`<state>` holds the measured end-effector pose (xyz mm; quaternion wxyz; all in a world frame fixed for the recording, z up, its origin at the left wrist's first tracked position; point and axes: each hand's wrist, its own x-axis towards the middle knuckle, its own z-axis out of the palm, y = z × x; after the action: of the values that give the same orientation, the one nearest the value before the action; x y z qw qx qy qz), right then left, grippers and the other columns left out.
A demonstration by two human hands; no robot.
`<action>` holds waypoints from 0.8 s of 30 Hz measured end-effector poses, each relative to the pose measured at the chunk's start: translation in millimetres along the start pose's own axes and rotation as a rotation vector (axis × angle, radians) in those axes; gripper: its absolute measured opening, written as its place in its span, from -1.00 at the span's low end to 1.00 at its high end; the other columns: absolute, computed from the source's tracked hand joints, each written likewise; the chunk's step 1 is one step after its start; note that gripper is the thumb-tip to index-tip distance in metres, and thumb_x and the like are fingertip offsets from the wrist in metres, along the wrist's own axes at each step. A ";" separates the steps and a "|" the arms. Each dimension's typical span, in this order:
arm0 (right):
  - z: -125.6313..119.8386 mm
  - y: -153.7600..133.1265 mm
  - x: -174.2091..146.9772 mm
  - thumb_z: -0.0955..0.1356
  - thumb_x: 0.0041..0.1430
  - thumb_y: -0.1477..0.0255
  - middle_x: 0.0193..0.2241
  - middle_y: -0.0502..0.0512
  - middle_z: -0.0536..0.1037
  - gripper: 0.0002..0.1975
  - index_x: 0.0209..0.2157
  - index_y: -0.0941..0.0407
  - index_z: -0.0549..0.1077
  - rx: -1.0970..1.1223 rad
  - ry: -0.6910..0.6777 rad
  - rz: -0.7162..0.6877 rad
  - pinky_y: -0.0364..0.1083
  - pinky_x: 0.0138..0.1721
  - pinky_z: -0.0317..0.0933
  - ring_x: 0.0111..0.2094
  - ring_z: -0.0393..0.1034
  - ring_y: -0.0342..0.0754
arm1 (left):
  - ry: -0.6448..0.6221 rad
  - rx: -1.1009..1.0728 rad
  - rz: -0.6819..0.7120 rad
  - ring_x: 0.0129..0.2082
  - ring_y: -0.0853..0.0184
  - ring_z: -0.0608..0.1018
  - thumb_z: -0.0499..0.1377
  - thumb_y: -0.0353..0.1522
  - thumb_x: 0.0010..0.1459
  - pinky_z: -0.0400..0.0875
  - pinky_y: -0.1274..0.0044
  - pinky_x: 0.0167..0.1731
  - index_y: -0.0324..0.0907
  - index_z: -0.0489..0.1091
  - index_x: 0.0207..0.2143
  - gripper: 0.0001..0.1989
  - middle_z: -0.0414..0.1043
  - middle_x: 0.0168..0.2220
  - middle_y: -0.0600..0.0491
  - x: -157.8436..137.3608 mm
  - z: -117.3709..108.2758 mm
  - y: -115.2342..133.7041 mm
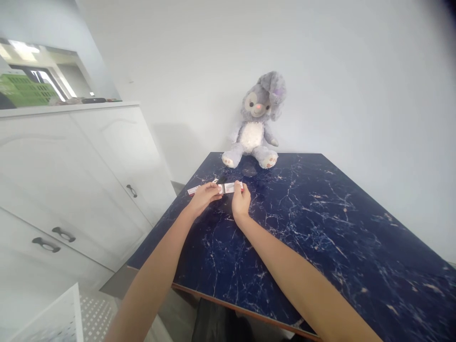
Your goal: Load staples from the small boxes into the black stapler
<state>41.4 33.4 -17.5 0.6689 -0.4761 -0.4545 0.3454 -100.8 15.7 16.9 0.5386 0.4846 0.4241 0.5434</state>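
Note:
My left hand (204, 198) is closed around a narrow white-and-red box (193, 191) above the far left part of the table. A small pale flap (215, 181) stands up near its fingers. My right hand (241, 200) pinches a white piece with red at its end (230, 188), its thumb on top. The two white parts lie in one line with a thin dark gap between them; whether they join inside is hidden. Print on them is too small to read.
A grey plush rabbit (252, 135) sits at the table's back edge against the wall. The dark blue marbled table (302, 218) reaches far to the right. White cabinets (81, 175) stand at the left, with a green basket (28, 89) on top.

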 end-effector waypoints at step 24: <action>3.5 -6.2 -5.9 0.21 0.26 0.07 -0.53 -0.05 0.41 -0.60 -0.38 0.10 0.41 0.098 -0.226 -0.032 -0.12 -0.35 0.15 -0.45 0.25 -0.08 | -0.007 -0.204 0.051 -0.40 0.47 0.53 0.42 -0.31 0.02 0.46 0.62 -0.37 -0.16 0.54 -0.20 -0.73 0.54 -0.33 0.09 1.6 0.3 -0.4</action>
<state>36.3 27.4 -12.7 0.6415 -0.3935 -0.5170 0.4078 -100.3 17.2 16.7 0.5725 0.4399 0.3522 0.5955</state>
